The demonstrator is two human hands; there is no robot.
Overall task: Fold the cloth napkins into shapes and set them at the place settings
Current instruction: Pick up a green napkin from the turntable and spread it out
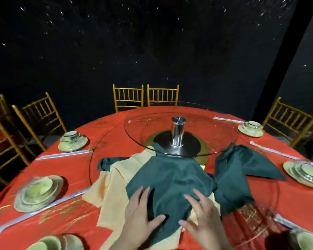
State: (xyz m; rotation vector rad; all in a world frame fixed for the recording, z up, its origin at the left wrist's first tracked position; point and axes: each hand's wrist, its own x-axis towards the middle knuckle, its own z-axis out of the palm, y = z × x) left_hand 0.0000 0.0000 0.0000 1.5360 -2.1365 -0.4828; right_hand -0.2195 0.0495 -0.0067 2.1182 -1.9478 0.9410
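Note:
A dark green napkin lies spread like a diamond on top of several cream napkins at the near side of the round table. My left hand rests flat on its near left part, fingers straight. My right hand lies flat on its near right part, fingers spread, thumb at the bottom corner. A second dark green napkin lies crumpled to the right. Another green corner sticks out from under the cream ones at left.
The red tablecloth carries place settings of stacked plates and bowls at left, far left, right and far right, with wrapped chopsticks beside them. A glass turntable fills the centre. Gold chairs ring the table.

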